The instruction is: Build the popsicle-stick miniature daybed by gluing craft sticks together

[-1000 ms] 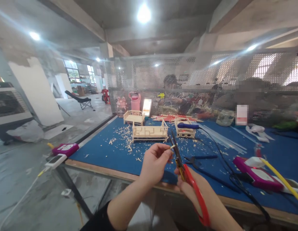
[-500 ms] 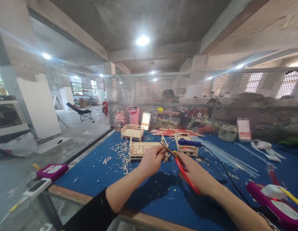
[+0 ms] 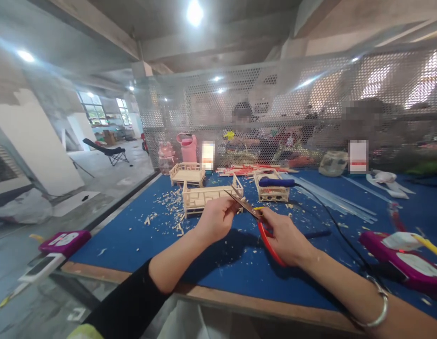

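Note:
My right hand (image 3: 289, 238) is wrapped round the red handles of a pair of scissors (image 3: 268, 246), whose slightly parted blades point up and left. Right beside those blades, my left hand (image 3: 215, 219) is closed in a pinch; whatever its fingertips hold is too small to make out. Behind the left hand stands a miniature wooden bench-like frame (image 3: 193, 201) with railings, partly covered by that hand. A second small railed piece (image 3: 187, 176) is farther back. To the right, a blue-handled tool with a cord (image 3: 277, 182) rests across another wooden frame (image 3: 274, 193).
Wood scraps (image 3: 165, 207) litter the blue tabletop (image 3: 133, 254). Red-tipped sticks (image 3: 250, 169) and clear strips (image 3: 333, 197) lie at the back, near a glass jar (image 3: 333, 163). Purple power strips (image 3: 398, 261) sit at right and left. A perforated metal screen (image 3: 204, 103) stands behind; people are beyond it.
The camera view has tilted down, so the table appears higher. Both hands stay close together at the scissors, and the blades look a little more parted.

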A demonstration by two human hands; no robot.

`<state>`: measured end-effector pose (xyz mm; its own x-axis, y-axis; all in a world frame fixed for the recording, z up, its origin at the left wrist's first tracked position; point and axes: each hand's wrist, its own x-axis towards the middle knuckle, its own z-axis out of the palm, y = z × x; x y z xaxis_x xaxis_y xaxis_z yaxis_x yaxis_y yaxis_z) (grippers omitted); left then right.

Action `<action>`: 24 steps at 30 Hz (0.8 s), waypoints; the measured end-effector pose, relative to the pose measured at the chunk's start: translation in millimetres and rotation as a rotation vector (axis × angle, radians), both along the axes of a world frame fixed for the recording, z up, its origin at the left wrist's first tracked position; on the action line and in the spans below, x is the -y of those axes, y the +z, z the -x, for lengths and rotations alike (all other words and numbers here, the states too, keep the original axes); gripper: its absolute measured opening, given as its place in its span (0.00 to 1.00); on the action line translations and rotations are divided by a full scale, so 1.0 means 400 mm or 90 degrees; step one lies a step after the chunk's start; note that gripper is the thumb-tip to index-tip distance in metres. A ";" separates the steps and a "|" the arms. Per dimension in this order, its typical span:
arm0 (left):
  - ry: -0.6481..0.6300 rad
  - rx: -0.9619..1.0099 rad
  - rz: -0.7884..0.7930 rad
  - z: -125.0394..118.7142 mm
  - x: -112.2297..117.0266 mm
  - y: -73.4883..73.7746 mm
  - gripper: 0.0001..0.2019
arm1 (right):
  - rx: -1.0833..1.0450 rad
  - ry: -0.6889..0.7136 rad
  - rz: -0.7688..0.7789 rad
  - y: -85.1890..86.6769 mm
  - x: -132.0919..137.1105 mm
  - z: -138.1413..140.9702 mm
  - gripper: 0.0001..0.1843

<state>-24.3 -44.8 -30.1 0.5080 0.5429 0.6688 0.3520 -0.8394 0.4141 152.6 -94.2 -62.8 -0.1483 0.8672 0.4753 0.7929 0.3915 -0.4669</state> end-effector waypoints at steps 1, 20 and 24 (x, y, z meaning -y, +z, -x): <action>0.008 -0.001 0.011 0.001 0.001 -0.002 0.12 | -0.004 0.015 0.013 0.003 -0.001 -0.003 0.04; 0.024 -0.077 -0.041 -0.018 -0.004 -0.036 0.12 | 0.040 -0.095 0.075 -0.007 0.004 0.018 0.08; 0.009 -0.115 -0.003 -0.023 -0.004 -0.040 0.11 | 0.009 -0.034 0.057 -0.003 -0.008 0.014 0.08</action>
